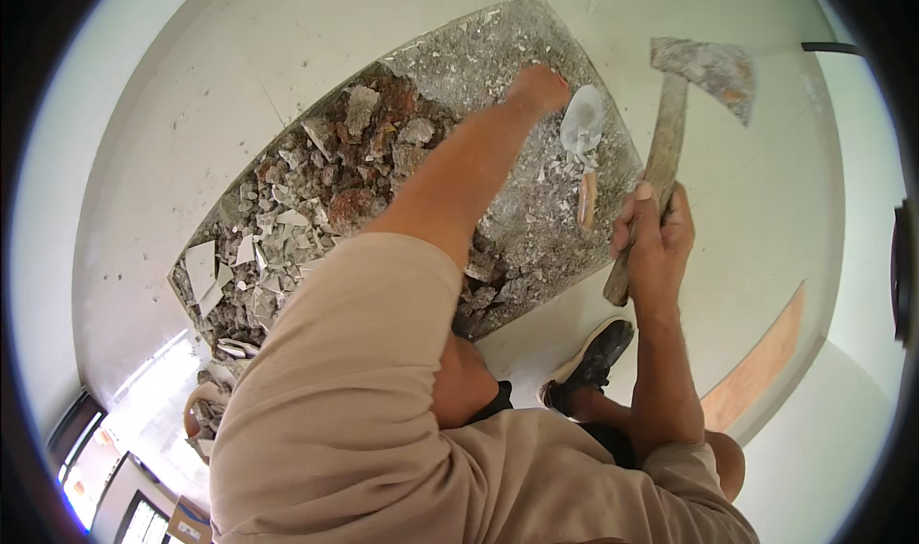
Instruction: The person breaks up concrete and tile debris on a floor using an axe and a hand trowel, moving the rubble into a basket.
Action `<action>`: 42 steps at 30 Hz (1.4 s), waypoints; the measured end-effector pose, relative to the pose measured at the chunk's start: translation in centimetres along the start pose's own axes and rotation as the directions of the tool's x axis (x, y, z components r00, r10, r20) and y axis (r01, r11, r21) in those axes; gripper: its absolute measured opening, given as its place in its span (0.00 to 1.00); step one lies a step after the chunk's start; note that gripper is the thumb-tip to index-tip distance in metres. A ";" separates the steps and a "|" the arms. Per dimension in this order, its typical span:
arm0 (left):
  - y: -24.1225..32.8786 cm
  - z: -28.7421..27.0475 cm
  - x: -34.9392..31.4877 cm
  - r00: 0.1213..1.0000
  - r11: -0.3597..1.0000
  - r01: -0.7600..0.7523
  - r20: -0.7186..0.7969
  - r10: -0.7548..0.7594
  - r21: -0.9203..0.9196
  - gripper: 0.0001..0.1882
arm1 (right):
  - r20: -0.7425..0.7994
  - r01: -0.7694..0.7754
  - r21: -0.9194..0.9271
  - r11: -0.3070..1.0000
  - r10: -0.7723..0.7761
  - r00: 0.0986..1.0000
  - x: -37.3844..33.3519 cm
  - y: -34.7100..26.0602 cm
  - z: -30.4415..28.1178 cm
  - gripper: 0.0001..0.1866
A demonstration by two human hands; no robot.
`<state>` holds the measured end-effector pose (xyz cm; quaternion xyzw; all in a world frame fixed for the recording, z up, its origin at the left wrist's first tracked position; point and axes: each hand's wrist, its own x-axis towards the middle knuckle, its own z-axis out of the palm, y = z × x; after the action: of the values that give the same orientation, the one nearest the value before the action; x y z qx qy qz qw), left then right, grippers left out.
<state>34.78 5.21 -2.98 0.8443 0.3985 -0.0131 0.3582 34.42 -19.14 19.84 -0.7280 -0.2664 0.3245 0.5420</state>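
Observation:
In my right hand point(656, 238) is a hatchet point(667, 142) with a worn wooden handle and a broad, dusty grey head pointing away from me. The fingers wrap round the lower part of the handle. My left arm stretches across the broken floor patch point(522, 41), and my left hand point(538, 88) is low over its far end. Its fingers are hidden, so whether it holds anything does not show. Just right of that hand lies a trowel point(583, 123) with a grey-coated blade and a wooden handle, on the rough grey surface.
Broken concrete and soil point(359, 161) heap up in the patch's left part, with pale tile shards point(201, 271) at its near left. Smooth pale floor point(191, 151) surrounds it. My dark shoe point(593, 357) stands by the near edge. A wooden board point(761, 357) lies at right.

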 end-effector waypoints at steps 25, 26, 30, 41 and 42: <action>-15.8 -20.1 -21.8 0.636 0.424 0.360 -0.114 -0.764 -0.831 0.10 | 0.115 0.357 -0.378 0.854 -0.339 0.934 0.0 7.5 0.7 0.16; -16.8 -20.1 -22.6 0.621 0.372 0.433 -0.028 -0.784 -0.821 0.13 | 0.022 0.415 -0.260 0.872 -0.424 0.905 -0.4 8.4 1.1 0.15; -18.1 -21.2 -23.7 0.464 0.445 0.448 -0.224 -0.857 -0.776 0.09 | 0.097 0.309 -0.575 0.758 -0.312 0.945 -4.3 16.1 3.0 0.20; -17.3 -21.4 -22.9 0.539 0.512 0.563 -0.181 -0.823 -0.649 0.11 | 0.463 0.154 -0.075 0.985 -0.103 0.881 -2.9 -6.4 -0.5 0.14; -17.6 -21.3 -22.9 0.558 0.527 0.543 -0.189 -0.808 -0.653 0.11 | 0.399 0.266 0.130 0.955 -0.296 0.868 -3.3 -9.1 -0.8 0.14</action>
<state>1.52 10.64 9.42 0.4539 0.7650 0.1586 0.4285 32.60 -19.61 29.32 -0.5763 -0.4665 0.3983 0.5400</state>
